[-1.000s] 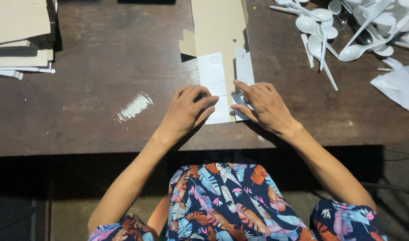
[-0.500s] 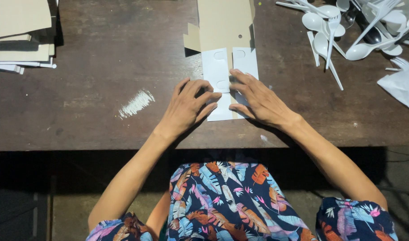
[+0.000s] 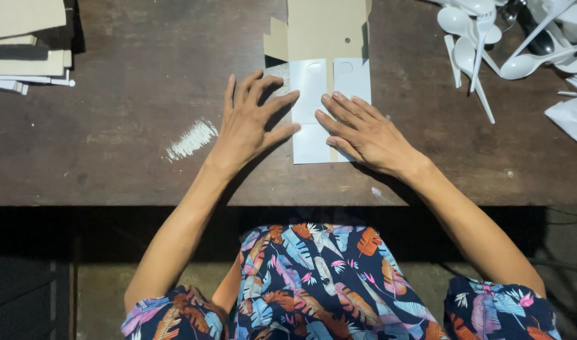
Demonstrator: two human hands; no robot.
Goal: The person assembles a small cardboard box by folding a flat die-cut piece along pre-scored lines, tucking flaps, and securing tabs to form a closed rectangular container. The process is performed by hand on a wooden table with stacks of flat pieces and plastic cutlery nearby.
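A flat cardboard box blank [image 3: 326,38], brown at the far end with two white flaps folded over near me, lies on the dark wooden table [image 3: 112,170]. My left hand [image 3: 251,119] rests flat with fingers spread, its fingertips at the left edge of the left white flap [image 3: 308,94]. My right hand [image 3: 364,133] lies flat on the lower right of the blank, fingers pressing the right white flap [image 3: 353,79]. Neither hand grips anything.
A pile of white plastic spoons and forks [image 3: 502,44] lies at the far right, with a white napkin [image 3: 572,116] beside it. A stack of cardboard sheets [image 3: 24,44] sits at the far left. A white smear [image 3: 191,140] marks the table.
Both hands have shifted from curled over the near end of the blank to lying flat with fingers spread, the left hand sliding outward to the left edge.
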